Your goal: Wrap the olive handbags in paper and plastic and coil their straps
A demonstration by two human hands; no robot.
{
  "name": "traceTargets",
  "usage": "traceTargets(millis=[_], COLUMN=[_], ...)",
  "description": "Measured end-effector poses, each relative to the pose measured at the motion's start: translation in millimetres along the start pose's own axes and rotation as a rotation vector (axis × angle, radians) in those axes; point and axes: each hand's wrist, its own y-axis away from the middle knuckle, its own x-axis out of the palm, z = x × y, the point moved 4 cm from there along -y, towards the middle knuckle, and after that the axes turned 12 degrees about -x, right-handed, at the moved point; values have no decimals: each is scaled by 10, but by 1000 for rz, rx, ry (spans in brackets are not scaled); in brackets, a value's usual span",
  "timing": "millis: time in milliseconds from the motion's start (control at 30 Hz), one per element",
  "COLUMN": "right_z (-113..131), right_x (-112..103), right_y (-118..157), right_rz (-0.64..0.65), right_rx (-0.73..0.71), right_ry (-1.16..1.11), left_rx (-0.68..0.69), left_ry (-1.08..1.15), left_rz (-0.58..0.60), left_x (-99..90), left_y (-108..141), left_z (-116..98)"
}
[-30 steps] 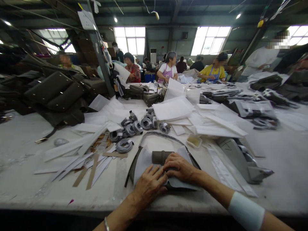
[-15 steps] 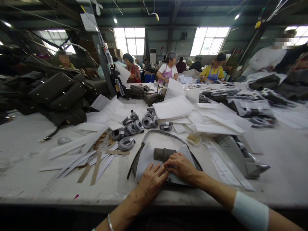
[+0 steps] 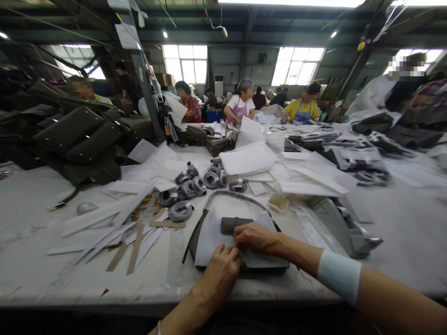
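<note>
A dark grey handbag (image 3: 206, 249) lies near the table's front edge, its strap (image 3: 240, 193) arched behind it. White sheet material covers much of its front, and a dark flap (image 3: 228, 225) shows at the middle. My left hand (image 3: 222, 272) rests on the lower front of the bag with its fingers curled. My right hand (image 3: 254, 237) is beside the flap, fingers bent and pressed together. The fingertips of both hands nearly meet at the bag's centre; whatever they pinch there is hidden.
Coiled wrapped straps (image 3: 180, 211) lie behind the bag, near white sheets (image 3: 247, 159). Paper and card strips (image 3: 136, 246) spread at left. A small clear dish (image 3: 278, 203) and another grey bag (image 3: 344, 228) are at right. Dark bags (image 3: 80, 135) pile up at far left. People work across the table.
The view has shifted slightly. My left hand's fingers have curled in more, and my right hand has drawn into a tighter pinch by the flap, uncovering more of the bag's lower right.
</note>
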Motion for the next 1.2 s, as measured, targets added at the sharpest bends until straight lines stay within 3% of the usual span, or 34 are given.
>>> traceTargets(millis=[133, 333, 567, 667, 767, 867, 1000, 1100, 1200], right_z=[-13, 5, 76, 181, 261, 272, 155, 91, 85], right_x=[-25, 140, 210, 221, 280, 384, 524, 521, 479], right_y=[7, 61, -63, -79, 79, 397, 761, 838, 814], right_rz=[-35, -35, -63, -117, -224, -355, -325, -290, -269], right_rx=[-60, -52, 406, 514, 580, 539, 487, 483, 491], right_ry=[-10, 194, 256, 253, 285, 393, 436, 390, 329], left_rx=[-23, 35, 31, 65, 116, 125, -8, -40, -86], left_ry=[24, 88, 41, 32, 13, -75, -231, -233, -170], left_rz=[81, -84, -195, -200, -201, -265, -317, -306, -239], left_x=[-81, -66, 84, 76, 6, -95, -151, -153, -242], left_y=[-61, 59, 72, 73, 126, 268, 520, 641, 574], left_z=[22, 36, 32, 24, 55, 204, 580, 759, 770])
